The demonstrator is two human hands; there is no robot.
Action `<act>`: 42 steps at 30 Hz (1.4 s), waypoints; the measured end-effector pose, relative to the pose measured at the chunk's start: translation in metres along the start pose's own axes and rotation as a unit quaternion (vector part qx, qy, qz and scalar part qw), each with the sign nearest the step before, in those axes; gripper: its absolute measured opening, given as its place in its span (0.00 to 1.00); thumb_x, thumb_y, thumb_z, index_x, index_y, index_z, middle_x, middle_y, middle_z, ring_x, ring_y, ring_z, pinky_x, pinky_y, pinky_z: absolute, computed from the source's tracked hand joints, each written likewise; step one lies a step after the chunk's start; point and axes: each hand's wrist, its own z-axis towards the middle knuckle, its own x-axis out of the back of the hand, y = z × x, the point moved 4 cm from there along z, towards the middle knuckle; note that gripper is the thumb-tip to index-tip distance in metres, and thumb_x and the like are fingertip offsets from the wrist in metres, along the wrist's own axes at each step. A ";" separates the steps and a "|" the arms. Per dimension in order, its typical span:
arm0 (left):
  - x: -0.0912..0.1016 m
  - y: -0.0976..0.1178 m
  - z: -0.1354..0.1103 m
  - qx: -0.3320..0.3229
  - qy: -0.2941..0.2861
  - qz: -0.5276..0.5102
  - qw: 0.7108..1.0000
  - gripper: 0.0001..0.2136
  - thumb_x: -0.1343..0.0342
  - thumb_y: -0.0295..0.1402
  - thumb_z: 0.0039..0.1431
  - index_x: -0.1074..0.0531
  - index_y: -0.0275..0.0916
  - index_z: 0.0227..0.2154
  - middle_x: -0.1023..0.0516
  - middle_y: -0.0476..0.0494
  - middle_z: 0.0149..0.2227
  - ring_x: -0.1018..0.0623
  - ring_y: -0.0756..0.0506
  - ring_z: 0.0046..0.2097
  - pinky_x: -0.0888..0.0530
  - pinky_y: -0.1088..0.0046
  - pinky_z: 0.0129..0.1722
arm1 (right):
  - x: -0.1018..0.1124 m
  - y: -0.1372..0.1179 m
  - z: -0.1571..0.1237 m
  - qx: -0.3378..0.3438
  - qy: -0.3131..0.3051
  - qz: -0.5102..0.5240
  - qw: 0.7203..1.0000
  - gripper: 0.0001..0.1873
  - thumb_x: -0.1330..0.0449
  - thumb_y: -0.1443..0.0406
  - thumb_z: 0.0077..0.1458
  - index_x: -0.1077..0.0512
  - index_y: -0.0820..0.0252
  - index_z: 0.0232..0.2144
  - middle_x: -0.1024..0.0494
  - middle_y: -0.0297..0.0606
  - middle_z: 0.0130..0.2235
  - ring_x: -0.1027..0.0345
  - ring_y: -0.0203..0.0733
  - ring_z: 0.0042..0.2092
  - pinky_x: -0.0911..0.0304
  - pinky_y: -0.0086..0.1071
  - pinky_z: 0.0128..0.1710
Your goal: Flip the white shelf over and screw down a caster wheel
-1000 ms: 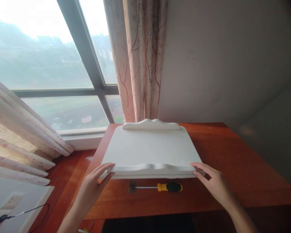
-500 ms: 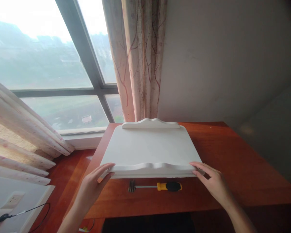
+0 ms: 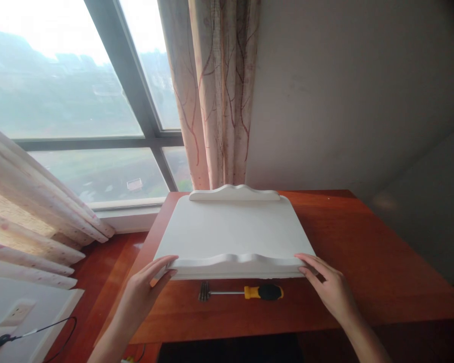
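Daylight poured from window (image 3: 98, 169) at ten o'clock, sky (image 3: 60, 22) blown white! Wall (image 3: 344, 91) at two o'clock sat dim; outdoor view (image 3: 60, 101) hazed, softly blurred.

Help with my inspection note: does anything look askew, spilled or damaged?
Nothing stands out: the white panel sits straight between the left hand and right hand; the screwdriver lies before it. No spill or damage shows.

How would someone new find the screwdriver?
Find the reddish-brown table by the window, then the white panel on it. Just in front of the panel lies the screwdriver, its yellow and black handle setting it apart from the dark screws at its tip.
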 end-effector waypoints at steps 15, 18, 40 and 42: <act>-0.005 -0.004 -0.009 -0.007 0.015 0.020 1.000 0.17 0.46 0.48 0.67 0.20 0.43 0.47 0.15 0.41 0.47 0.15 0.40 0.47 0.19 0.67 0.50 | -0.005 -0.002 -0.005 0.039 0.052 -0.025 0.998 0.15 0.42 0.55 0.66 0.19 0.49 0.49 0.16 0.38 0.49 0.22 0.51 0.51 0.28 0.50 0.56; -0.008 -0.006 -0.011 -0.002 0.017 0.022 1.000 0.18 0.46 0.49 0.67 0.20 0.43 0.48 0.16 0.40 0.49 0.16 0.39 0.50 0.20 0.65 0.52 | -0.006 -0.004 -0.005 0.036 0.054 -0.021 0.998 0.15 0.42 0.55 0.66 0.19 0.49 0.49 0.16 0.38 0.49 0.22 0.51 0.51 0.28 0.50 0.56; -0.039 -0.015 0.161 -0.046 -0.082 0.107 0.990 0.27 0.55 0.37 0.69 0.40 0.35 0.67 0.36 0.32 0.69 0.34 0.34 0.68 0.34 0.52 0.65 | -0.050 0.029 0.187 0.078 -0.072 -0.094 0.990 0.32 0.47 0.62 0.63 0.40 0.57 0.69 0.37 0.47 0.70 0.44 0.56 0.70 0.44 0.54 0.68; -0.048 -0.022 0.175 -0.048 -0.096 0.115 0.987 0.28 0.54 0.34 0.66 0.40 0.33 0.68 0.38 0.30 0.70 0.36 0.33 0.69 0.36 0.50 0.67 | -0.057 0.032 0.197 0.086 -0.079 -0.108 0.987 0.35 0.46 0.64 0.62 0.42 0.56 0.70 0.37 0.46 0.70 0.44 0.58 0.70 0.44 0.55 0.68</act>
